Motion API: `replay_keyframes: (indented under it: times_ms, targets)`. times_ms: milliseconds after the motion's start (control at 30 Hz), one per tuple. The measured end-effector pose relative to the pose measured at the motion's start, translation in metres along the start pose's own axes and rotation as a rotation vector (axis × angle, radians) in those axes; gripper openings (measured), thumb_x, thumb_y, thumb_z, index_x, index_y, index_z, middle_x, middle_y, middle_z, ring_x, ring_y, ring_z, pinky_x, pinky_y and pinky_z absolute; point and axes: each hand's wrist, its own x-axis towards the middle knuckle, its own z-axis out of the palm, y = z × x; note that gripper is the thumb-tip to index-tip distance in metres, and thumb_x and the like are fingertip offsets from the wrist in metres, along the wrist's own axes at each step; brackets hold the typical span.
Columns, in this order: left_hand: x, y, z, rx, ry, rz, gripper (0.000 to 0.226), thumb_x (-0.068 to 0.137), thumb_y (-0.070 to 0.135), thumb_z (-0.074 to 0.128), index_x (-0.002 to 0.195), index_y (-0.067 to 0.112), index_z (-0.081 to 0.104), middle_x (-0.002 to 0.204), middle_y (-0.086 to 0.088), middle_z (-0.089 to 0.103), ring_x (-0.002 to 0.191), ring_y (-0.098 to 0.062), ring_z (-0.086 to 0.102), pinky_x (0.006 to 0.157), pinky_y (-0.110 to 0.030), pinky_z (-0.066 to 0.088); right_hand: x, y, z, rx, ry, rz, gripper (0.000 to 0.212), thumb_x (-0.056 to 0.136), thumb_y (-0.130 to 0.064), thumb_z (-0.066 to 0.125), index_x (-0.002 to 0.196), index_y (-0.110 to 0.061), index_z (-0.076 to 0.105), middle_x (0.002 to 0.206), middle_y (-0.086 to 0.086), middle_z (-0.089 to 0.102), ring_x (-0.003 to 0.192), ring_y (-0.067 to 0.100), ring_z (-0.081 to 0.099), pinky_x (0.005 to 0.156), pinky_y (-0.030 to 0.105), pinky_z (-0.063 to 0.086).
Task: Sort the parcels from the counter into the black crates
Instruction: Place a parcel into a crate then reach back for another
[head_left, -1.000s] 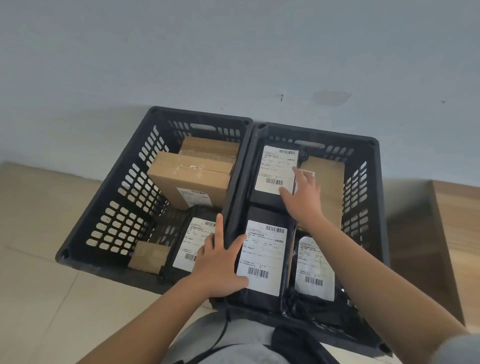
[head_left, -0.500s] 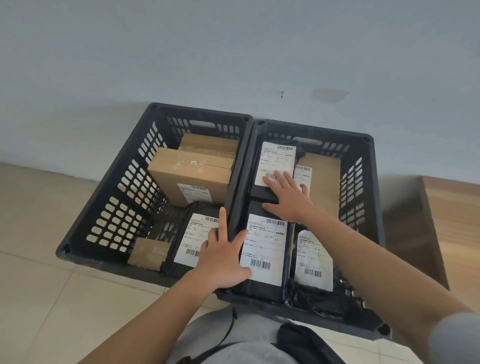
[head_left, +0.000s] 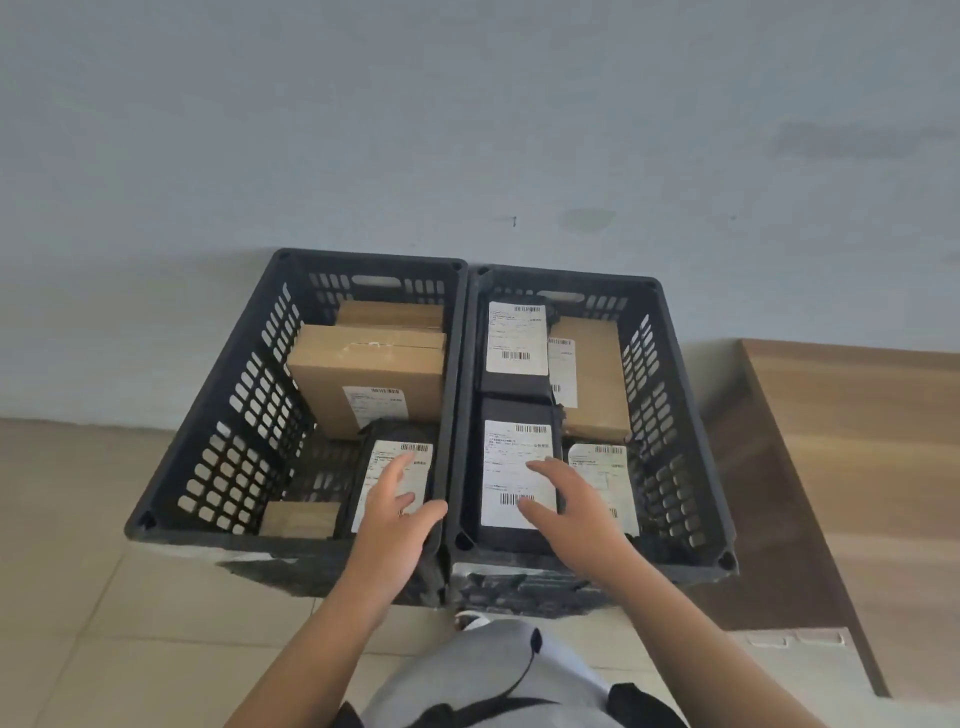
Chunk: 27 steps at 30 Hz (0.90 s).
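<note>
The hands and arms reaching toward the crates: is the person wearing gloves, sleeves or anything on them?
No gloves: the left hand and right hand are bare, with no ring or watch visible. Both forearms are uncovered as far as the frame shows. Below them is a grey garment with a black strap.

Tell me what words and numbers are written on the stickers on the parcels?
None can be read.
White labels on the black parcels: barcodes and tiny print, too small and blurred.
Label on the big cardboard box: blurred too.

The white shipping labels (head_left: 517, 480) on the parcels carry barcodes; their print is too small to read.
</note>
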Motion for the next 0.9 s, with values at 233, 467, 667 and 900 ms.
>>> replay_keyframes:
  times_ms: [233, 467, 667, 900]
  targets:
    - [-0.041, -0.014, 0.016, 0.062, -0.162, 0.199, 0.039, 0.098, 0.015, 0.064, 0.131, 0.037, 0.059, 0.133, 0.023, 0.058, 0.127, 0.001, 0.052, 0.116, -0.030, 0.037, -0.087, -0.005, 0.009, 0.221, 0.114, 0.113, 0.044, 0.100, -0.033, 0.063, 0.142, -0.039, 0.052, 0.147, -0.016, 0.050, 0.126, -0.001, 0.051, 0.099, 0.023, 0.042]
    - [-0.084, -0.022, 0.070, 0.019, -0.412, 0.182, 0.025, 0.101, 0.023, 0.062, 0.117, 0.042, 0.064, 0.123, 0.024, 0.065, 0.118, 0.006, 0.058, 0.098, -0.020, 0.043, -0.171, 0.014, 0.003, 0.483, 0.340, 0.172, 0.034, 0.100, -0.021, 0.065, 0.132, -0.032, 0.063, 0.128, -0.014, 0.066, 0.119, 0.002, 0.060, 0.087, 0.018, 0.046]
    - [-0.120, -0.025, 0.106, 0.034, -0.527, 0.136, 0.028, 0.097, 0.013, 0.065, 0.118, 0.031, 0.068, 0.119, 0.013, 0.071, 0.107, 0.001, 0.066, 0.094, -0.022, 0.052, -0.214, 0.047, -0.015, 0.666, 0.551, 0.208, 0.023, 0.099, -0.012, 0.065, 0.109, -0.031, 0.071, 0.097, -0.025, 0.075, 0.100, 0.003, 0.068, 0.090, 0.031, 0.051]
    - [-0.146, -0.013, 0.169, 0.119, -0.531, 0.130, 0.027, 0.098, 0.013, 0.064, 0.113, 0.034, 0.070, 0.115, 0.011, 0.073, 0.106, -0.003, 0.068, 0.101, -0.035, 0.054, -0.239, 0.101, -0.047, 0.812, 0.651, 0.218, 0.019, 0.095, -0.019, 0.070, 0.107, -0.033, 0.074, 0.100, -0.016, 0.076, 0.103, 0.009, 0.069, 0.095, 0.038, 0.055]
